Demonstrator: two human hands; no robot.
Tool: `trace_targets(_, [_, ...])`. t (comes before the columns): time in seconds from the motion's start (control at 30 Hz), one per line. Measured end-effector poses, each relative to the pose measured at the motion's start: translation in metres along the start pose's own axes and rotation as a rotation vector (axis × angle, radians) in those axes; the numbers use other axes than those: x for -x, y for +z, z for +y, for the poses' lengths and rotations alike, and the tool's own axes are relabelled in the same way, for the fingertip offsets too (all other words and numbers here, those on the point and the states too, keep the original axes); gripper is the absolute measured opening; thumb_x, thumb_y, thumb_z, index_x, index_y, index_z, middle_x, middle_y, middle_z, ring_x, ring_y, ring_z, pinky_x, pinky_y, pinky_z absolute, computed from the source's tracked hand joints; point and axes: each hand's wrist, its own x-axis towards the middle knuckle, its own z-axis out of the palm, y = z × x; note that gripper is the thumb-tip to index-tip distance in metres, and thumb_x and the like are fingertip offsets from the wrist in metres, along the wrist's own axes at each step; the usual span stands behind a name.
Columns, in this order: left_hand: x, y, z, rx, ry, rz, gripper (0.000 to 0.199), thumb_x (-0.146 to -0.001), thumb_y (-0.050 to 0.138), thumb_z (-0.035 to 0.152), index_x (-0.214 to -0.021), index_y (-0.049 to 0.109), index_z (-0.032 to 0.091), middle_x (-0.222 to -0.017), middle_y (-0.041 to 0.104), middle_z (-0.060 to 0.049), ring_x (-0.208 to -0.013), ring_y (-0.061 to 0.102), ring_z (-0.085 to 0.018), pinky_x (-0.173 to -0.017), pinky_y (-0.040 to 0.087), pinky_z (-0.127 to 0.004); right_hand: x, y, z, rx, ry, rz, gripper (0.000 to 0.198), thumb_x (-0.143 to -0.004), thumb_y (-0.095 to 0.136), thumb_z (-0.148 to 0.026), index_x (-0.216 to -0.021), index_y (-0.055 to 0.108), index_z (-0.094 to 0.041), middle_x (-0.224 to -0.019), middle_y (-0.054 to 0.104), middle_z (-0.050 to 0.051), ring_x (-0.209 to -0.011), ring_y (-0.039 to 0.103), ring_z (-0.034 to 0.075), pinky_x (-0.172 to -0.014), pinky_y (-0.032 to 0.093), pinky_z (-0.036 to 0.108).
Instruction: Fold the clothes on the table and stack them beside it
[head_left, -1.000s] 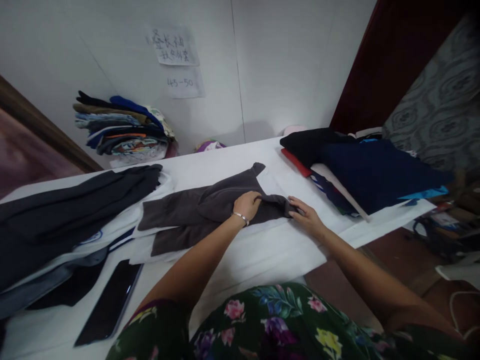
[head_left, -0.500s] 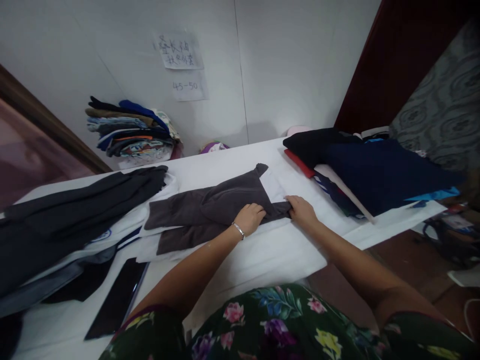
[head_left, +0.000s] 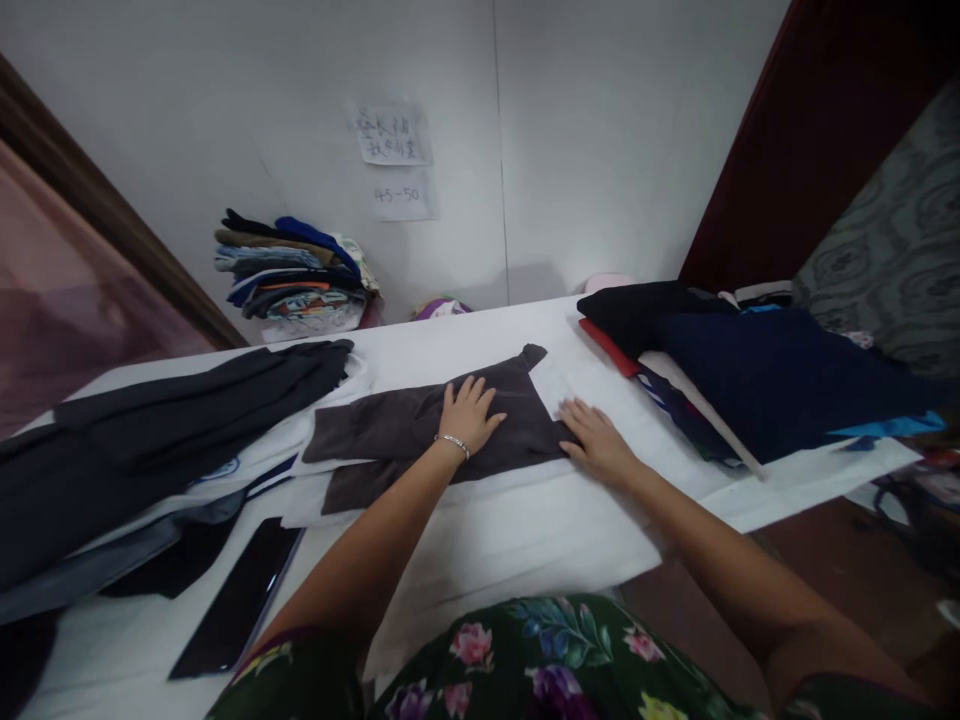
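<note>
Dark brown-grey trousers (head_left: 375, 420), with the legs toward the left, lie flat on the white table before me. My left hand (head_left: 469, 412) rests on their middle, fingers spread, and wears a silver bracelet. At the right end, my right hand (head_left: 596, 440) lies flat with its fingers stretched, its fingertips over the corner of the cloth. A small end of the garment points up at the upper right. White cloth shows under the trousers' edges.
Dark clothes (head_left: 195, 420) lie loosely at the left, beside a shiny black flat object (head_left: 240, 595). Navy and black garments (head_left: 780, 370) are heaped at the right. A folded stack (head_left: 300, 270) stands behind the table by the wall, under two paper notes (head_left: 397, 160).
My left hand has moved left and up the cloth, its fingers now spread. My right hand has let go of the strip at the right end and flattened. The view has shifted slightly.
</note>
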Motion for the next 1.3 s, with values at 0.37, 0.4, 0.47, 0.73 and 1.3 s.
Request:
trace_targets(0.37, [-0.001, 0.011, -0.022, 0.14, -0.233, -0.144, 0.055, -0.092, 0.033, 0.056, -0.138, 0.045, 0.028, -0.15, 0.038, -0.004, -0.139, 0.029, -0.026, -0.112, 0.017, -0.057, -0.004, 0.008, 0.021, -0.252, 0.088, -0.015, 0.052, -0.091, 0.044, -0.05, -0.134, 0.052, -0.022, -0.142, 0.048, 0.009, -0.134, 0.04, 0.026, -0.11, 0.031, 0.048])
trace_targets(0.4, [-0.008, 0.008, -0.023, 0.157, -0.243, -0.119, 0.054, -0.092, 0.033, 0.056, -0.135, 0.047, 0.027, -0.147, 0.041, -0.004, -0.137, 0.031, -0.026, -0.112, 0.017, -0.056, -0.013, 0.006, 0.026, -0.307, 0.114, 0.047, 0.05, -0.091, 0.045, -0.048, -0.132, 0.055, -0.022, -0.138, 0.052, 0.008, -0.132, 0.042, 0.025, -0.11, 0.032, 0.047])
trace_targets(0.47, [-0.026, 0.003, -0.021, 0.172, -0.231, -0.063, 0.05, -0.093, 0.034, 0.053, -0.131, 0.051, 0.026, -0.143, 0.047, -0.005, -0.134, 0.036, -0.025, -0.113, 0.017, -0.054, -0.038, 0.003, 0.039, -0.398, 0.176, 0.148, 0.044, -0.089, 0.047, -0.044, -0.126, 0.059, -0.023, -0.132, 0.057, 0.008, -0.127, 0.048, 0.025, -0.108, 0.037, 0.045])
trace_targets(0.73, [-0.113, 0.014, 0.001, 0.143, -0.213, -0.192, 0.043, -0.093, 0.032, 0.047, -0.124, 0.055, 0.025, -0.132, 0.056, -0.008, -0.128, 0.042, -0.026, -0.108, 0.022, -0.055, -0.171, 0.018, 0.076, -0.52, 0.24, 0.02, 0.054, -0.083, 0.054, -0.027, -0.136, 0.049, -0.019, -0.142, 0.048, 0.01, -0.131, 0.044, 0.023, -0.104, 0.041, 0.041])
trace_targets(1.3, [-0.122, 0.019, -0.008, 0.141, -0.316, -0.192, 0.037, -0.093, 0.037, 0.033, -0.117, 0.062, 0.021, -0.115, 0.067, -0.009, -0.106, 0.061, -0.023, -0.085, 0.046, -0.034, -0.232, 0.031, 0.075, -0.139, 0.212, -0.387, 0.031, -0.083, 0.058, -0.045, -0.095, 0.072, -0.02, -0.101, 0.072, 0.009, -0.103, 0.062, 0.029, -0.095, 0.041, 0.042])
